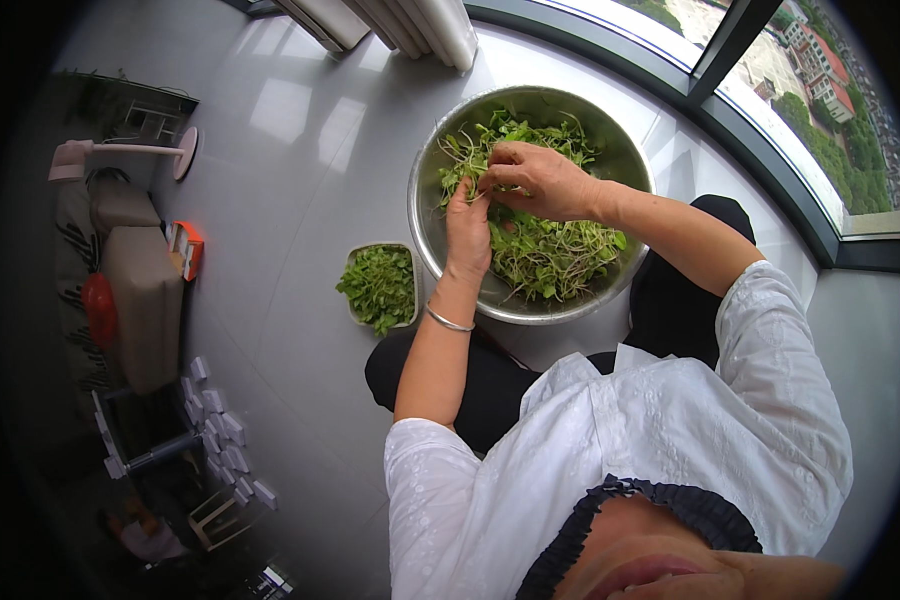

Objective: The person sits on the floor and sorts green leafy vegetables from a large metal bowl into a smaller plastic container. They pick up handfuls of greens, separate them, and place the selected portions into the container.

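Note:
A wide stainless steel basin (422,217) stands on the floor before me. Inside it lie leafy greens with thin stems and roots, one heap (559,259) on the near side and more greens (570,139) at the far side. Over the basin my left hand (469,232), with a silver bangle at the wrist, grips a small bunch of greens (461,154). The fingers of my right hand (544,180) are bent at that same bunch, close to my left fingertips. What those right fingers pinch is mostly hidden.
Left of the basin, a square plastic container (418,289) is heaped with green leaves. Window frames (750,157) run along the right. Curtains (439,34) hang at the top. Further left are a pink lamp (184,154), a sofa (146,300), several white boxes (229,427) and a person (150,536).

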Tool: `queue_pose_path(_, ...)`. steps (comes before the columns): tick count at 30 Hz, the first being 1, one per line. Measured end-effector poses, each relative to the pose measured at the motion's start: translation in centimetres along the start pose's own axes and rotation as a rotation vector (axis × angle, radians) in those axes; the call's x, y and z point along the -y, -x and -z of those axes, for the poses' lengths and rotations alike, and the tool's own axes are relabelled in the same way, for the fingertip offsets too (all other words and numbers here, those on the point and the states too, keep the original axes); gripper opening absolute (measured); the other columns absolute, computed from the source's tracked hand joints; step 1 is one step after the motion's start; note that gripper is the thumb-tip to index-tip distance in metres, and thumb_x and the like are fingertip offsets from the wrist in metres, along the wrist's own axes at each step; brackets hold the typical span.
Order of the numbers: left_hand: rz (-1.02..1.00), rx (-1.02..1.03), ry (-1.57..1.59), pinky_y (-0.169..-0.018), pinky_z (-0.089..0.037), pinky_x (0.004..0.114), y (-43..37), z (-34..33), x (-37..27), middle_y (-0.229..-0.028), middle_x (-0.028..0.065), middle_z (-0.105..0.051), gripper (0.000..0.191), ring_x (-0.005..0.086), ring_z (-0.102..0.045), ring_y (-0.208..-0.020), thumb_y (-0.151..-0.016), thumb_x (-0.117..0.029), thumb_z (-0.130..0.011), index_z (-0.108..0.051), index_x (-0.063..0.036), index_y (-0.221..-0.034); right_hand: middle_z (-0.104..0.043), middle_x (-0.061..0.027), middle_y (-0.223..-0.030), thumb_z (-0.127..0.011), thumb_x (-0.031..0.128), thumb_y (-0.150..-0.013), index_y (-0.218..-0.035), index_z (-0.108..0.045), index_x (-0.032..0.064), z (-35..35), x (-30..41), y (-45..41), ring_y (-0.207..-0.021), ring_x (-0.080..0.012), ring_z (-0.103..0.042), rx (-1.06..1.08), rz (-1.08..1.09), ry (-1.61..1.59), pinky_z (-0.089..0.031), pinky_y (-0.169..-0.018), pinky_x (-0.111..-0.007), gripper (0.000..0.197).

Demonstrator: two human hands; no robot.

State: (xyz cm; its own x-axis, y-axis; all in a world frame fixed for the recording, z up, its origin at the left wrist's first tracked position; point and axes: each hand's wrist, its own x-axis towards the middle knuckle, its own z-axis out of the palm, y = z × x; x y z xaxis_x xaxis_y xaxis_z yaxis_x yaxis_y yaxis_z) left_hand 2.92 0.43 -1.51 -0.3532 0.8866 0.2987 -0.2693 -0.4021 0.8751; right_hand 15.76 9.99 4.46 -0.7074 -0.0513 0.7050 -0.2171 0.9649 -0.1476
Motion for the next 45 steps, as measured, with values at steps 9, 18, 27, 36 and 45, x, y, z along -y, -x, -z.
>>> queue_pose_path(9,-0.042,-0.073,0.006,-0.046,-0.046,0.020,-0.1,-0.1,-1.0,-0.090,0.0020,-0.062,0.019,0.0098,-0.060,-0.072,-0.094,-0.022,-0.049,-0.054,-0.0100,-0.108,-0.060,0.0012,-0.082,-0.063,0.012,-0.085,-0.092,-0.060,0.0022,0.8,-1.3,-0.9,-0.073,-0.0065,-0.055,-0.233,-0.513,-0.751,-0.046,-0.065,-0.021,0.012)
queue_pose_path(18,-0.124,-0.042,-0.570,-0.044,-0.039,0.021,0.4,-1.0,-0.6,-0.076,-0.0011,-0.058,0.027,0.0048,-0.047,-0.050,-0.089,-0.007,-0.053,-0.056,-0.0058,-0.115,-0.062,0.0006,-0.077,-0.065,0.019,-0.084,-0.094,-0.065,0.0034,1.8,-1.9,-1.5,-0.067,-0.0063,-0.055,0.034,-0.823,-0.956,-0.046,-0.062,-0.022,0.018)
queue_pose_path(27,-0.015,-0.038,-0.428,-0.045,-0.041,0.017,0.0,-2.2,-1.4,-0.083,-0.0014,-0.062,0.019,0.0033,-0.053,-0.062,-0.095,-0.022,-0.049,-0.057,-0.0087,-0.105,-0.060,0.0012,-0.073,-0.064,0.020,-0.085,-0.088,-0.064,0.0039,2.0,-2.9,-0.5,-0.065,-0.0059,-0.054,-0.084,-0.752,-0.756,-0.045,-0.058,-0.021,0.016)
queue_pose_path(36,-0.049,-0.088,-0.286,-0.046,-0.043,0.018,0.0,-1.2,-1.3,-0.084,-0.0012,-0.062,0.020,0.0043,-0.056,-0.073,-0.095,-0.023,-0.049,-0.058,-0.0109,-0.106,-0.060,0.0023,-0.080,-0.066,0.020,-0.084,-0.091,-0.062,0.0058,3.4,-4.2,-0.8,-0.069,-0.0039,-0.052,-0.076,-0.746,-1.193,-0.044,-0.062,-0.019,0.016)
queue_pose_path(45,-0.076,-0.068,-0.675,-0.065,-0.046,0.025,-0.3,-0.7,0.2,-0.083,0.0013,-0.063,0.021,0.0106,-0.058,-0.070,-0.092,-0.020,-0.055,-0.061,-0.0030,-0.103,-0.056,0.0029,-0.072,-0.065,0.016,-0.085,-0.087,-0.063,0.0039,1.7,-4.5,-0.5,-0.064,-0.0051,-0.050,0.123,-0.859,-1.110,-0.042,-0.059,-0.019,0.013)
